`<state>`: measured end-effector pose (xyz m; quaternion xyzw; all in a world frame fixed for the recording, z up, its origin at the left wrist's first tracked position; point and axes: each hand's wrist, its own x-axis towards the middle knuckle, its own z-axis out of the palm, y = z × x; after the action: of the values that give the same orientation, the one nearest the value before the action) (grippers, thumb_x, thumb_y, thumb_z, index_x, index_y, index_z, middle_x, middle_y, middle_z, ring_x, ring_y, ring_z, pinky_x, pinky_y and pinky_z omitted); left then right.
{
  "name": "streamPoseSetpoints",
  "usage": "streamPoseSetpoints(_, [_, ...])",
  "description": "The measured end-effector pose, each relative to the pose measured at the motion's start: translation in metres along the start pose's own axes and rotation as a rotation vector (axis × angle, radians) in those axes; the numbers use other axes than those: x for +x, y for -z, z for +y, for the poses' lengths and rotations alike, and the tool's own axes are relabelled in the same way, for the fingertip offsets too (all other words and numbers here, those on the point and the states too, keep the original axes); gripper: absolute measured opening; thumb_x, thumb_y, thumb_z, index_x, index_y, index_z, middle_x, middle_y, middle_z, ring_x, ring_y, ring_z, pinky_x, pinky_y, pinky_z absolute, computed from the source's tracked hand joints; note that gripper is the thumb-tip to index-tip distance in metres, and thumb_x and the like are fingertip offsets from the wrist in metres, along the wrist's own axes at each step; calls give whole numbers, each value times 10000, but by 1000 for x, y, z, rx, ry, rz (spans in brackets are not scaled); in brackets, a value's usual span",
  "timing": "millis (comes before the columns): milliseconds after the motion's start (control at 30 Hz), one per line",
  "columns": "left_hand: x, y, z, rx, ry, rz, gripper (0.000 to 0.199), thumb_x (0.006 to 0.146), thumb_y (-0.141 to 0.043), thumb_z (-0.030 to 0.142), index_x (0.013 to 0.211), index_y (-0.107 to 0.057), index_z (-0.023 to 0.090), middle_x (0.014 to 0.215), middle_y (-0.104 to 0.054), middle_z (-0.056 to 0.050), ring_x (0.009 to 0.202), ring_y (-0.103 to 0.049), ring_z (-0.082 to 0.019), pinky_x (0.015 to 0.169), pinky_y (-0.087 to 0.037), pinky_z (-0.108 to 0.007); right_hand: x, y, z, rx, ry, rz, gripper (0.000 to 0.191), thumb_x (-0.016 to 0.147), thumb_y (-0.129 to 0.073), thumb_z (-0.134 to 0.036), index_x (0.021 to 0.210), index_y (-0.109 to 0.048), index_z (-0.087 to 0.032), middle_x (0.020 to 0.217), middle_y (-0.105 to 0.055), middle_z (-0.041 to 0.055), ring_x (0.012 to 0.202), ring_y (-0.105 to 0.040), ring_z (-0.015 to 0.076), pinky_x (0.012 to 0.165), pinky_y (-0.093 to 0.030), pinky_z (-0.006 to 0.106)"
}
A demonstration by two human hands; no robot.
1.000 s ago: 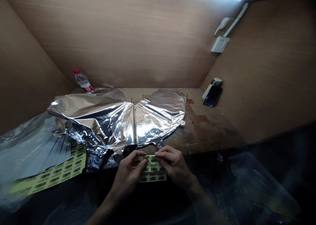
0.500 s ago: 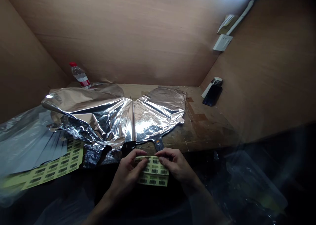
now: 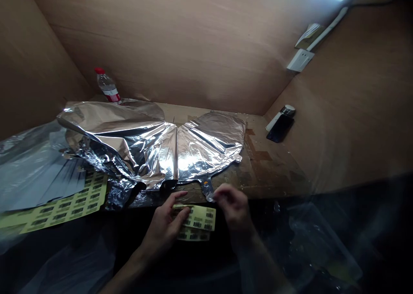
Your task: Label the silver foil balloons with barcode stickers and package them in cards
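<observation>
My left hand [image 3: 166, 223] pinches a folded yellow sheet of barcode stickers [image 3: 203, 221] between thumb and fingers, in front of the table edge. To its right, the fingertips of my right hand [image 3: 232, 203] are closed on a small pale sticker [image 3: 210, 197], blurred by motion. This sticker is at the end of the dark tab [image 3: 206, 186] of a flat, shiny foil balloon [image 3: 206, 152]; whether it touches the tab I cannot tell. The crumpled foil spreads left across the table.
Larger barcode sticker sheets [image 3: 79, 208] lie at the left under white paper [image 3: 61, 178] and clear plastic [image 3: 19, 160]. A red-capped bottle [image 3: 108, 87] stands at the back left. A dark phone [image 3: 280, 128] leans by the right wall. Clear plastic [image 3: 325, 238] lies lower right.
My right hand has left the sticker sheet and moved up to the balloon's tab with a small sticker. My left hand still holds the sheet. The view has shifted slightly.
</observation>
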<state>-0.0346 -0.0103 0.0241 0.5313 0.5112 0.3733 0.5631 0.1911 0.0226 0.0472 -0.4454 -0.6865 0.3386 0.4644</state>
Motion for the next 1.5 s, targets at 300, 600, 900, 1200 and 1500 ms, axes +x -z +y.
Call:
streamPoseSetpoints(300, [27, -32, -31, 766, -196, -374, 949, 815, -451, 60, 1633, -19, 267, 667, -596, 25, 562, -537, -151, 591, -352, -254, 103, 10, 48, -210, -149, -384, 126, 850, -723, -275, 819, -726, -153, 726, -699, 8, 674, -614, 145, 620, -444, 237])
streamPoseSetpoints(600, [24, -34, -25, 860, -69, -380, 958, 819, -443, 99, 1623, 33, 311, 635, -572, 29, 530, -505, -158, 544, -270, -257, 112, 2, 45, -327, -141, -533, 97, 831, -767, -254, 814, -730, -166, 743, -697, -13, 655, -586, 111, 596, -396, 212])
streamPoseSetpoints(900, [21, -35, -44, 773, -130, -245, 926, 778, -459, 85, 1618, -156, 331, 552, -489, 44, 439, -407, -152, 531, -257, -256, 101, 36, 48, -725, -261, -85, 315, 778, -811, -476, 717, -673, -199, 748, -682, 81, 760, -610, 232, 694, -370, 308])
streamPoseSetpoints(1200, [37, -19, 28, 174, -182, -72, 496, 954, -555, 378, 1424, -484, 237, 929, -728, -49, 786, -679, -206, 711, -509, -275, 49, 53, 15, -152, -321, -324, 414, 909, -630, -556, 1025, -701, -165, 842, -702, 39, 737, -651, 185, 629, -469, 254])
streamPoseSetpoints(1500, [194, -69, 69, 638, -336, 38, 323, 763, -771, 440, 878, -645, 165, 992, -683, -120, 979, -606, -280, 821, -451, -337, -18, 92, 36, 164, -490, 61, 351, 891, -692, -485, 811, -665, -145, 714, -609, 1, 620, -542, 143, 561, -418, 237])
